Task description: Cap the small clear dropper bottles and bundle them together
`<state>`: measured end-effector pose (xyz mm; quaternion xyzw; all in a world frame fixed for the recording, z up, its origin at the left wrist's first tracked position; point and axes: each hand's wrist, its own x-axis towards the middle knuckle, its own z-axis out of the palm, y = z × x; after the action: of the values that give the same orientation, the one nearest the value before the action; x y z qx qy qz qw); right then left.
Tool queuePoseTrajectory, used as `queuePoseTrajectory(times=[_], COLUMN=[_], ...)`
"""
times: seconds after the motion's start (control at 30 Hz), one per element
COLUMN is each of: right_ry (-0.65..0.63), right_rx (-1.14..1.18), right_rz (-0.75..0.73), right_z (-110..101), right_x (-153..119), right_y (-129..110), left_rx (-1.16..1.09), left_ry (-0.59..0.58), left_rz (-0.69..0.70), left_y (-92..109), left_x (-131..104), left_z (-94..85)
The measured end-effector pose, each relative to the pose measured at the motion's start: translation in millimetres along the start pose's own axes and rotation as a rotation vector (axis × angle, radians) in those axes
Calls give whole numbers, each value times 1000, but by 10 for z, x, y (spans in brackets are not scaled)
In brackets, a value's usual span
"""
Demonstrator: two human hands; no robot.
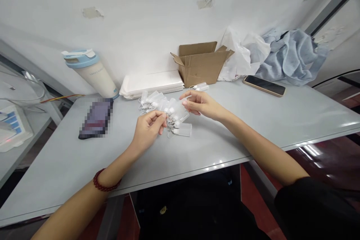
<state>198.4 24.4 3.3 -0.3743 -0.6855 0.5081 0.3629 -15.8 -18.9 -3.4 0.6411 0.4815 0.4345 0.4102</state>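
Observation:
A heap of small clear plastic bottles with white tops and thin loops lies on the grey table. My left hand is at the near left side of the heap, thumb and forefinger pinched at the white top or loop of a clear bottle; the exact grip is partly hidden. Just right of the heap hovers my right hand, fingers loosely curved and apart, with nothing visible in them. One bottle lies at the heap's near edge. Another bottle rests beyond my right hand.
Behind the heap are a stack of white envelopes or sheets and an open cardboard box. A tumbler and a blurred-out dark object are at left. To the right are a white plastic bag, a phone and blue cloth.

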Motion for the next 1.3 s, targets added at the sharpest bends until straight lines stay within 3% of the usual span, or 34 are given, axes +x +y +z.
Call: queuePoseTrajectory(times=[0.2,0.4,0.5,0.73,0.97,1.3], right_ry=[266,503,484,329,323,271], right_rx=[-116,-646,-890,-1216,-1255,-1186], right_rz=[10,-106,-154,-51,22,150], right_z=[-221,-487,-612,-752,-764,-647], right_x=[103,236,281,327,330,305], right_y=[118,414,569,740,782,644], left_rx=[-35,-44,-28,-51,-42,-69], left_ry=[42,6,-4,43,82,96], left_rz=[-61,-149,-168,-176,-149,-99], left_y=[-159,-217,-200,-182,-183,-148], left_x=[82,98,93,96,88,57], left_z=[-30,-17,-23,-39,-32,-28])
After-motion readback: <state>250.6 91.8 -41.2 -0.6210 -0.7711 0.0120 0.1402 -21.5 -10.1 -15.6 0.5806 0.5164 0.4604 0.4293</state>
